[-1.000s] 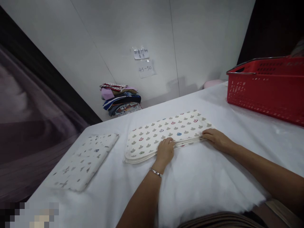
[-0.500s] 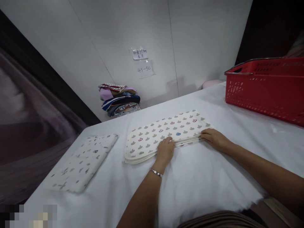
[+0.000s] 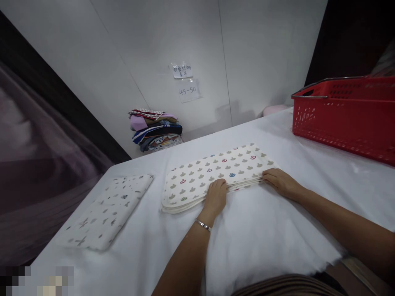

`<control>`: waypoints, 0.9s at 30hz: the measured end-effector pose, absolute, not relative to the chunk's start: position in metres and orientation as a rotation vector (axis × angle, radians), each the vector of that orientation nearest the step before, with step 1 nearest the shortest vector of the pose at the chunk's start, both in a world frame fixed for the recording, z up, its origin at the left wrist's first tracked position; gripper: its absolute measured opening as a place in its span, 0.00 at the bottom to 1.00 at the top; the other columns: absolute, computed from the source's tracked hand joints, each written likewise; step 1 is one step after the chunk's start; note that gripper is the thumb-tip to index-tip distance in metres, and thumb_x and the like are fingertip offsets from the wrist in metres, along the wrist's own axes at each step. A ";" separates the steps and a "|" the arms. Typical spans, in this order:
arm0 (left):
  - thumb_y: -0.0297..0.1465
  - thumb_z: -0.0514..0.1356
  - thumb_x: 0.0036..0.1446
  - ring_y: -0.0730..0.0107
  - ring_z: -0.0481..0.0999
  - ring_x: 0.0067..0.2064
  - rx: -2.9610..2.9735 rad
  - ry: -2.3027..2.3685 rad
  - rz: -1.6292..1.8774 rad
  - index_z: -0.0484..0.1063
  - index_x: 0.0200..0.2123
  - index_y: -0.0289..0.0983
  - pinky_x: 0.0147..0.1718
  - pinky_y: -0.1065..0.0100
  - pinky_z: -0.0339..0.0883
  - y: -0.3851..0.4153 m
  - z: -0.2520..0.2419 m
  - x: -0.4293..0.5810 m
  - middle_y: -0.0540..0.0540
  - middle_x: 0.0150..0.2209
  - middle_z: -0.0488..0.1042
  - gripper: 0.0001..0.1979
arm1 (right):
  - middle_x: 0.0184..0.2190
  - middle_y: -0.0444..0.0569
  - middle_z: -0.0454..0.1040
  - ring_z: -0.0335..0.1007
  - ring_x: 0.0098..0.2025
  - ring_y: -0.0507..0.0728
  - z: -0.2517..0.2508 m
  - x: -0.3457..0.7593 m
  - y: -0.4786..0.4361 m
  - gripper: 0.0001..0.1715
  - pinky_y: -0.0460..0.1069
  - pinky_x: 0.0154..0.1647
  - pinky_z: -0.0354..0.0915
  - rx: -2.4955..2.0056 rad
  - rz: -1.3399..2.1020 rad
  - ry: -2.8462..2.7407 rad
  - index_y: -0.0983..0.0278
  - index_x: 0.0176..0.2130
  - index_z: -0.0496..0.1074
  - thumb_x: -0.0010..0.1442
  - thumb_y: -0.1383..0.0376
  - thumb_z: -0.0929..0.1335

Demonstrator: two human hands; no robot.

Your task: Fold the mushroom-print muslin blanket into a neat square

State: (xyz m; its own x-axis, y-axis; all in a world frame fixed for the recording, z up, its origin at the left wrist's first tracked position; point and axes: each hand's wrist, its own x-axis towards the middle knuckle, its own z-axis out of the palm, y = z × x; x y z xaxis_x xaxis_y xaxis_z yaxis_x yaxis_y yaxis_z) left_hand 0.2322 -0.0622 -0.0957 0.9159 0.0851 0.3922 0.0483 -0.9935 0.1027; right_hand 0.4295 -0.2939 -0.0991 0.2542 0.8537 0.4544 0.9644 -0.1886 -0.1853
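Observation:
A folded cream cloth (image 3: 212, 172) with small grey, red and blue prints lies in the middle of the white-covered table (image 3: 265, 230). My left hand (image 3: 215, 197) rests at its near edge, fingers curled against the stacked layers. My right hand (image 3: 279, 182) is at the cloth's near right corner, fingers bent onto the edge of the layers. A silver bracelet sits on my left wrist. Whether either hand pinches the fabric or only presses on it is not clear.
A second folded white cloth (image 3: 106, 211) with sparse grey prints lies at the left. A stack of folded colourful clothes (image 3: 156, 129) stands at the far edge by the wall. A red plastic basket (image 3: 345, 117) stands at the right. Paper notes (image 3: 187, 80) hang on the wall.
Both hands have stayed at the cloth's near edge; only the view has shifted slightly.

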 end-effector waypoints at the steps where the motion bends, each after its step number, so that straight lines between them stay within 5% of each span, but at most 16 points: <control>1: 0.22 0.50 0.61 0.65 0.69 0.47 2.980 0.113 0.610 0.69 0.37 0.37 0.46 0.61 0.64 -0.062 -0.095 0.232 0.44 0.46 0.70 0.09 | 0.39 0.52 0.75 0.70 0.42 0.59 -0.099 0.429 -0.294 0.14 0.56 0.45 0.66 -2.095 -0.354 -1.661 0.61 0.37 0.72 0.65 0.65 0.59; 8: 0.24 0.55 0.60 0.64 0.70 0.46 2.910 0.107 0.555 0.68 0.40 0.37 0.46 0.61 0.63 -0.062 -0.090 0.230 0.46 0.42 0.72 0.06 | 0.41 0.55 0.75 0.70 0.42 0.60 -0.097 0.427 -0.294 0.16 0.57 0.43 0.66 -2.090 -0.372 -1.591 0.62 0.47 0.71 0.65 0.62 0.59; 11: 0.27 0.55 0.61 0.64 0.70 0.47 2.887 0.124 0.555 0.66 0.47 0.39 0.46 0.60 0.63 -0.062 -0.088 0.229 0.46 0.43 0.73 0.10 | 0.40 0.55 0.75 0.70 0.41 0.60 -0.090 0.424 -0.291 0.18 0.55 0.41 0.66 -2.107 -0.339 -1.645 0.63 0.44 0.74 0.66 0.62 0.58; 20: 0.27 0.53 0.62 0.66 0.69 0.44 2.899 0.134 0.582 0.70 0.40 0.39 0.41 0.63 0.63 -0.061 -0.090 0.231 0.47 0.40 0.73 0.07 | 0.41 0.55 0.75 0.69 0.41 0.60 -0.093 0.428 -0.285 0.18 0.56 0.42 0.65 -2.110 -0.377 -1.691 0.61 0.46 0.74 0.66 0.63 0.58; 27: 0.29 0.55 0.62 0.67 0.68 0.41 2.925 0.173 0.596 0.72 0.37 0.39 0.39 0.64 0.62 -0.061 -0.089 0.230 0.47 0.38 0.71 0.06 | 0.37 0.54 0.74 0.68 0.39 0.59 -0.090 0.426 -0.283 0.19 0.55 0.40 0.65 -2.155 -0.343 -1.656 0.63 0.37 0.75 0.66 0.65 0.57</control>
State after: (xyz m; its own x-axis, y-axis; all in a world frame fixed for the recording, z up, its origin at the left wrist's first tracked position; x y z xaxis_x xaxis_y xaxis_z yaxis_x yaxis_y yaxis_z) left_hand 0.2302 -0.0613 -0.0886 0.9143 0.1429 0.3789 0.0826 -0.9818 0.1708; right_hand 0.4261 -0.2833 -0.0896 0.2680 0.8644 0.4255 0.9623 -0.2185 -0.1622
